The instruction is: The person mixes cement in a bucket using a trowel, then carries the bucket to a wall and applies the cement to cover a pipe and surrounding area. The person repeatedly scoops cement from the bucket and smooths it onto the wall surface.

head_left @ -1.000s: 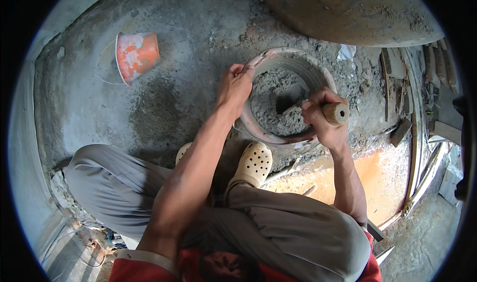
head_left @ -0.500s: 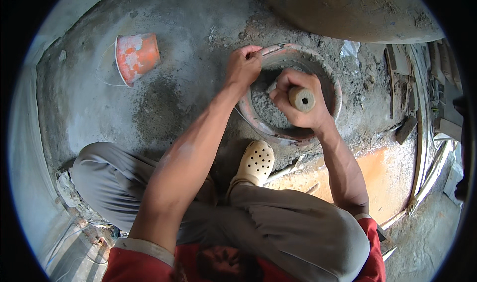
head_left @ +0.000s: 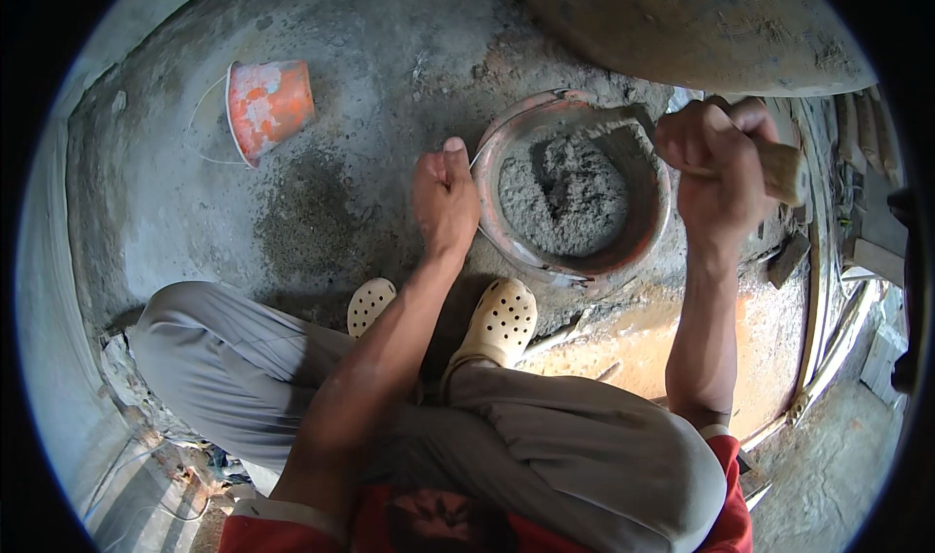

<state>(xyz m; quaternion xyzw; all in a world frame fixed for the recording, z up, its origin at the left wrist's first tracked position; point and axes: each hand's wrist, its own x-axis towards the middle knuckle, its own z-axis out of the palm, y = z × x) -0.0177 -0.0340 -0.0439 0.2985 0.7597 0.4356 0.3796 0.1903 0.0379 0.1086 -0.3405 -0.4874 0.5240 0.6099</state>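
The mortar bucket [head_left: 635, 249], pinkish and caked around its rim, stands on the floor [head_left: 166, 212] between the two grips, with lumpy grey mortar [head_left: 575, 202] inside. The right grip [head_left: 719, 168], just beyond its right edge, is wrapped around the wooden handle of a trowel [head_left: 787, 173], whose smeared blade reaches leftward over the mouth's far part. The left grip [head_left: 446, 198] is at the bucket's left rim, fingers curled, thumb raised; whether it holds anything I cannot tell. Left of that grip is a dark gritty patch [head_left: 307, 212], and beyond it an orange pail [head_left: 273, 110] with whitish blotches lies on its side. Ahead of the right grip, a large rounded vessel [head_left: 701, 27] carries bluish marks too unclear to read. Well behind the left grip, a red shirt [head_left: 545, 534] bears a dark, blurred print.
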